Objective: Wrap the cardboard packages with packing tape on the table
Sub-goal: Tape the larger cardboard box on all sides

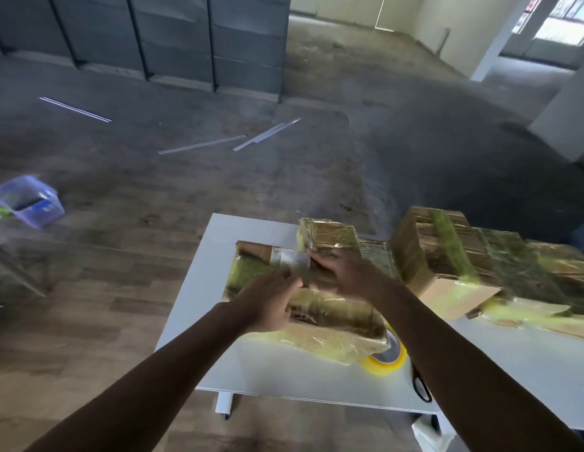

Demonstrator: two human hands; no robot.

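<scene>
place: bare warehouse hall | signs: grey storage racks (173, 37), dusty floor (382, 125), white pillar (507, 37)

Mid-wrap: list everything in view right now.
table: one, white, centre foreground
large package: one, brown, yellow-taped, under both hands
small package: one, taped, behind it
stacked packages: several, taped, table's right
tape roll: one, yellow, by large package's near right corner
scissors: one, black handles, table's near edge
bin: one, clear plastic, far left
strips: several, pale, on floor
left hand: on large package, grip unclear
right hand: fingers extended on large package
</scene>
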